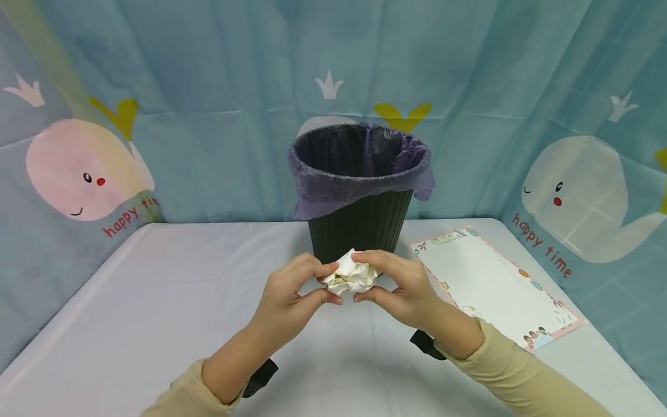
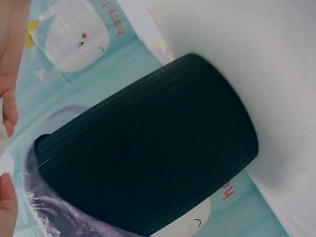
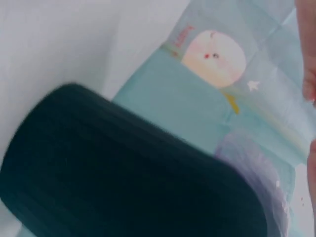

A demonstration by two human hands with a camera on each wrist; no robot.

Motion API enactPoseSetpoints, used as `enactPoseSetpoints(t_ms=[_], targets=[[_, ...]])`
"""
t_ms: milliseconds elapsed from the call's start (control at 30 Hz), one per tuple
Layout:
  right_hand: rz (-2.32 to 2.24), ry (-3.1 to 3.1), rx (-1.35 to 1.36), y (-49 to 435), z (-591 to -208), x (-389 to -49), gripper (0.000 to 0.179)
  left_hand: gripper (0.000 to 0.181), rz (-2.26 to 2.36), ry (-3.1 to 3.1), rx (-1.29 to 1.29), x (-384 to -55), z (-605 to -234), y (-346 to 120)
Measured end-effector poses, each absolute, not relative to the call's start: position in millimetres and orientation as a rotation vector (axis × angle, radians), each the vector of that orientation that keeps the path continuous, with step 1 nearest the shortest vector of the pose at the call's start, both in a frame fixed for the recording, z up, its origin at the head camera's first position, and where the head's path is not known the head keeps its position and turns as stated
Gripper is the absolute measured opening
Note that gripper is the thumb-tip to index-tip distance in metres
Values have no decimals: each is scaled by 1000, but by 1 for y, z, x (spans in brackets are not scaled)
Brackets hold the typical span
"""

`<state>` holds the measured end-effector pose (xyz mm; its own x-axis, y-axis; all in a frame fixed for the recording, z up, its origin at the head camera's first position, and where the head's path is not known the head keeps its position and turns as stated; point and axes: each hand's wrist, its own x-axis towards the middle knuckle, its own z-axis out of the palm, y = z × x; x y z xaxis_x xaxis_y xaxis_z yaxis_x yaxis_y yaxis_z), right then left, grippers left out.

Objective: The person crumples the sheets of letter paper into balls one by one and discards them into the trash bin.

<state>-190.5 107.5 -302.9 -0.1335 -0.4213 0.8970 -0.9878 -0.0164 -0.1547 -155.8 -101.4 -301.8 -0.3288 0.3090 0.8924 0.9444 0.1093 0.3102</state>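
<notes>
Between both hands is a crumpled ball of white paper point(image 1: 352, 274), in front of the trash can in the head view. My left hand point(image 1: 292, 295) pinches its left side between thumb and fingers. On its right side the right hand point(image 1: 403, 286) grips it the same way. Behind stands a black ribbed trash can point(image 1: 359, 223), upright, with a purple bag point(image 1: 359, 188) folded over its rim. The left wrist view shows the can's dark side point(image 2: 148, 148), with fingers at the left edge. In the right wrist view fingertips point(image 3: 310, 89) show at the right edge.
A sheet of white paper point(image 1: 495, 284) with a pink decorated border lies to the right of the can on the white table point(image 1: 156, 324). A blue curtain point(image 1: 219, 162) printed with whales hangs behind the table and along its sides.
</notes>
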Motion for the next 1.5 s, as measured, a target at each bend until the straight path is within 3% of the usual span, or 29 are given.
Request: enactPoseSetpoints(t_ms=[233, 367, 600, 733, 933, 1200, 1500], targets=[[1214, -1496, 1405, 95, -309, -191, 31, 41, -1255, -1685, -1085, -157, -308, -95], [1166, -1534, 1346, 92, -308, -193, 34, 41, -1292, -1774, -1012, -158, -306, -97], [1137, -1941, 1384, 114, -290, -188, 67, 45, -1234, -2003, -985, -163, -306, -112], [1171, -2020, 1464, 122, -283, -191, 77, 44, -1354, -2050, -1074, -165, -304, -114], [1193, -1928, 1520, 119, -288, -193, 64, 45, -1447, -2069, -965, -162, -303, -110], [919, -1806, 1392, 110, -298, -192, 52, 71, -1588, -2237, -896, -147, -298, -94], [1069, -1824, 1544, 116, -292, -193, 59, 62, -1575, -2043, -963, -152, -302, -96]])
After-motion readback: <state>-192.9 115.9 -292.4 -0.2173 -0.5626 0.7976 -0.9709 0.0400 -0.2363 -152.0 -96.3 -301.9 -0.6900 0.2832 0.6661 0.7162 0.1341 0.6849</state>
